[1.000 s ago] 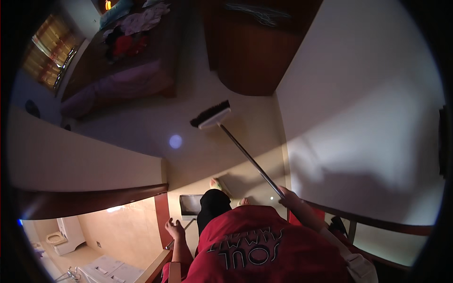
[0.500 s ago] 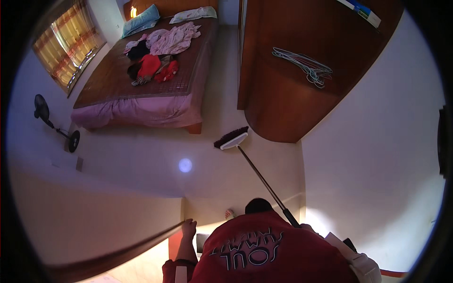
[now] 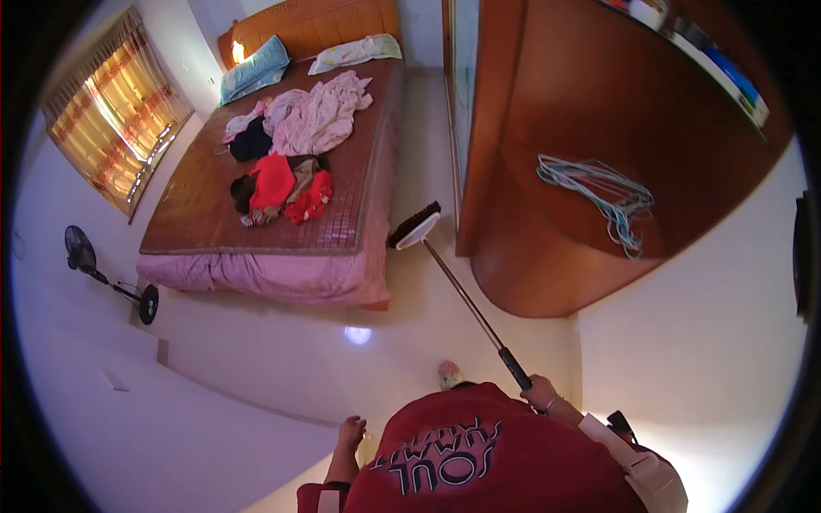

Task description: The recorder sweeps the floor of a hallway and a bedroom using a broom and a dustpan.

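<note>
My right hand (image 3: 539, 392) is wrapped around the black grip of a long-handled broom (image 3: 469, 303). The metal handle slants forward and left to a white head with dark bristles (image 3: 415, 226), which is at the floor between the bed's corner and the curved wooden cabinet. To the left of my red shirt, my left hand (image 3: 351, 430) hangs with its fingers loosely bent and holds nothing. One patterned shoe (image 3: 450, 374) shows in front of my body.
A bed (image 3: 256, 272) with piled clothes (image 3: 278, 188) and pillows stands ahead left. At the right is the wooden cabinet (image 3: 523, 272), with hangers (image 3: 599, 198) on its shelf. A black standing fan (image 3: 80, 250) is by the left wall; a low wall edge (image 3: 248, 406) lies near left.
I have moved forward into the room, and the bed and cabinet appear nearer. The broom head has advanced toward the gap beside the bed. My left hand is away from the door-like edge.
</note>
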A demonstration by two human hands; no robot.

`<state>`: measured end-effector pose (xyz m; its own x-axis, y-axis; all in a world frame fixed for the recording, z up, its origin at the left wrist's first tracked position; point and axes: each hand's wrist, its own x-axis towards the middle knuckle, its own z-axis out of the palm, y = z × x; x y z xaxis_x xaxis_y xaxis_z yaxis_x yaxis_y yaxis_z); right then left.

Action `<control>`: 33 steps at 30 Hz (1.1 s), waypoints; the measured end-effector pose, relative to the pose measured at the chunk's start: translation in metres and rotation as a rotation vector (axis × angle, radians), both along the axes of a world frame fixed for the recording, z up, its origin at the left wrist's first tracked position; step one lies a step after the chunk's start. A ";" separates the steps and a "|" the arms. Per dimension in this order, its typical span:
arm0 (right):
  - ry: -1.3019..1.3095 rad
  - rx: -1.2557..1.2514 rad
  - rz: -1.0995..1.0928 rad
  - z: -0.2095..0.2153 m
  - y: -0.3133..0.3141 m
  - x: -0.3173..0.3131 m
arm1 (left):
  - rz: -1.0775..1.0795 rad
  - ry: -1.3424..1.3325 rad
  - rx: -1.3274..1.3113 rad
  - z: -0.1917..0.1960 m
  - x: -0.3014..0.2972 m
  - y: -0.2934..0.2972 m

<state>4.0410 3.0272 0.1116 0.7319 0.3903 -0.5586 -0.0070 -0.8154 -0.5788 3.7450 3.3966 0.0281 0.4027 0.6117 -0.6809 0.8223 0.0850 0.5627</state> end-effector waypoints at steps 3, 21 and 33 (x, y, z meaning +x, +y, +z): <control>0.180 0.068 -0.094 -0.001 0.068 0.076 | 0.183 0.012 -0.046 0.023 0.019 0.029; 0.082 -0.431 -0.013 0.000 0.186 0.163 | 0.162 -0.079 0.184 -0.009 0.230 0.296; 0.215 0.102 -0.550 -0.045 0.443 0.423 | -0.363 -0.265 0.261 0.087 0.599 0.429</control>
<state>4.4638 3.4698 0.0665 0.7167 0.0458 -0.6959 -0.5377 -0.5992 -0.5932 4.3445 3.8253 0.1154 0.7583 0.5366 -0.3701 0.5991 -0.3498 0.7202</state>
